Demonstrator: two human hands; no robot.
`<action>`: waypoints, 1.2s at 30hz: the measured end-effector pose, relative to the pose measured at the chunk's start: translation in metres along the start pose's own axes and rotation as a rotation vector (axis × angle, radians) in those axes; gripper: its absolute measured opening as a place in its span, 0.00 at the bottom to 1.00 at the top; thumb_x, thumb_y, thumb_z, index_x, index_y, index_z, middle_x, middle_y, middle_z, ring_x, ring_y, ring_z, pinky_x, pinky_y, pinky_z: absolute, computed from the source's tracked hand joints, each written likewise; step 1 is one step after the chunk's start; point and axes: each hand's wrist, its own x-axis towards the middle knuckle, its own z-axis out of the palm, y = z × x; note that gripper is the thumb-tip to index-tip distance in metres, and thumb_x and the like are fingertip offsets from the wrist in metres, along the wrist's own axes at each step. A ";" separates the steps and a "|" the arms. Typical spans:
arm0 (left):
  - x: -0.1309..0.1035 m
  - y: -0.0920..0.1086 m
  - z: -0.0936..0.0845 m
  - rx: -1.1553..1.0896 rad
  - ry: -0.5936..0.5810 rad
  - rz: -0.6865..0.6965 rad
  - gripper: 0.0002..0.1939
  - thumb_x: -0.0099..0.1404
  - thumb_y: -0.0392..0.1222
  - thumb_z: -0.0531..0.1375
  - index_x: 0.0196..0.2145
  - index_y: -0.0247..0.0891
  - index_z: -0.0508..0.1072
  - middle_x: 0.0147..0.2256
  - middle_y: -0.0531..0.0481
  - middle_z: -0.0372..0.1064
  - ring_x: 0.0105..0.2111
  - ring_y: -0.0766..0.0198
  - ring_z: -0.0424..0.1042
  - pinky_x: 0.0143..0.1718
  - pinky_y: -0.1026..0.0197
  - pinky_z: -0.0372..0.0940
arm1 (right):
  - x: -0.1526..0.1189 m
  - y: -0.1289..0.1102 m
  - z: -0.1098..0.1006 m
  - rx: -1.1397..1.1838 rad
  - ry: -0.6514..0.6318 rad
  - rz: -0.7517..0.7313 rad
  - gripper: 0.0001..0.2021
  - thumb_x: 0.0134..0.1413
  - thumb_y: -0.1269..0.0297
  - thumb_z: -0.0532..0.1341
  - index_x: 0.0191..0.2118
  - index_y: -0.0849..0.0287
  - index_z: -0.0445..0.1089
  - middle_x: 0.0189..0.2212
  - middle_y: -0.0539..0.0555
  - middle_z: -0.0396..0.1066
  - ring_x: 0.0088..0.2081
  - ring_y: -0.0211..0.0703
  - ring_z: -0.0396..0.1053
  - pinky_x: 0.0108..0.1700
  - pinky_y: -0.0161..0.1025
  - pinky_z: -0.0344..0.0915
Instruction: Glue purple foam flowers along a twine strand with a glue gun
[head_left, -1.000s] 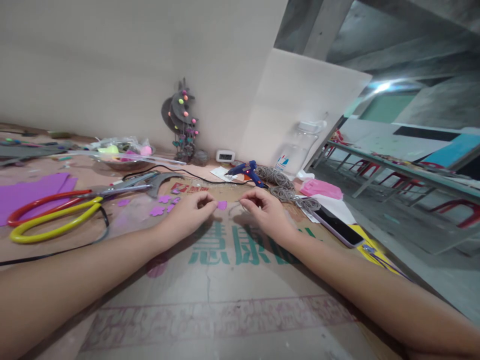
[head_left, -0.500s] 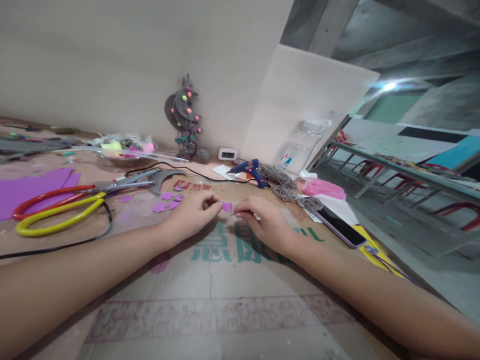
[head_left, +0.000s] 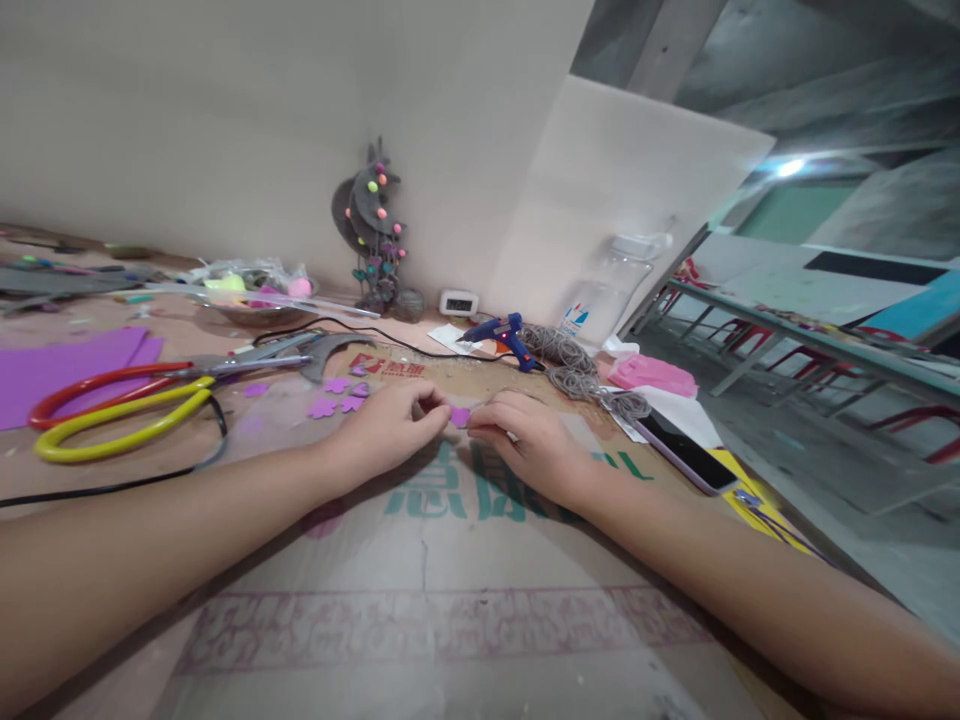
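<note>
Between my two hands, above the cardboard, is a small purple cut-out piece [head_left: 459,417], partly covered by fingers. My left hand [head_left: 391,428] pinches its left edge between thumb and forefinger. My right hand [head_left: 531,440] is closed in a pinch at the piece's right side; what its fingertips hold is too small to make out. Several purple flower cut-outs [head_left: 322,407] lie on the cardboard beyond my left wrist. A blue glue gun [head_left: 504,335] rests behind my hands, its tip pointing left.
Scissors with red and yellow handles [head_left: 124,420] lie left, by purple sheets [head_left: 67,375]. A black cord [head_left: 337,325] crosses the table. Grey yarn [head_left: 574,365], a clear bottle [head_left: 604,295] and a phone [head_left: 682,450] stand or lie right. A decorated grey moon ornament [head_left: 371,230] is at the back.
The view has shifted slightly. My right fingertips are now closer to the purple piece, and the gap between them has narrowed. My left hand keeps its pinch.
</note>
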 end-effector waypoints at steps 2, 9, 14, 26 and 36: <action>0.000 0.000 0.000 0.022 0.006 0.013 0.08 0.59 0.41 0.52 0.26 0.37 0.68 0.27 0.52 0.69 0.30 0.63 0.67 0.30 0.63 0.58 | 0.000 0.000 0.000 0.002 0.001 -0.001 0.08 0.60 0.67 0.52 0.37 0.59 0.68 0.29 0.53 0.68 0.32 0.39 0.64 0.35 0.36 0.62; -0.001 0.003 0.000 0.041 0.005 0.028 0.09 0.59 0.43 0.51 0.27 0.37 0.68 0.28 0.52 0.69 0.30 0.63 0.67 0.29 0.64 0.58 | 0.000 -0.002 0.000 0.014 -0.011 0.028 0.07 0.59 0.67 0.53 0.37 0.59 0.67 0.29 0.53 0.69 0.32 0.39 0.65 0.36 0.36 0.61; -0.001 0.001 0.001 0.035 0.001 0.032 0.09 0.60 0.43 0.52 0.28 0.38 0.69 0.29 0.52 0.69 0.31 0.63 0.67 0.29 0.64 0.57 | 0.001 -0.004 -0.002 0.027 -0.056 0.110 0.06 0.58 0.65 0.54 0.38 0.59 0.66 0.30 0.53 0.70 0.32 0.40 0.65 0.36 0.37 0.61; -0.003 0.001 0.000 0.023 -0.013 0.041 0.10 0.60 0.43 0.51 0.29 0.37 0.69 0.29 0.51 0.70 0.31 0.63 0.67 0.30 0.63 0.58 | 0.002 -0.007 -0.004 0.080 -0.057 0.146 0.07 0.59 0.69 0.51 0.40 0.60 0.65 0.33 0.55 0.70 0.34 0.41 0.66 0.37 0.38 0.63; -0.002 0.004 -0.001 -0.052 -0.019 0.012 0.09 0.59 0.43 0.52 0.29 0.37 0.69 0.28 0.52 0.69 0.28 0.64 0.67 0.29 0.63 0.58 | -0.001 -0.006 -0.002 0.153 -0.036 0.213 0.11 0.58 0.63 0.54 0.46 0.59 0.60 0.33 0.54 0.68 0.32 0.40 0.66 0.36 0.39 0.63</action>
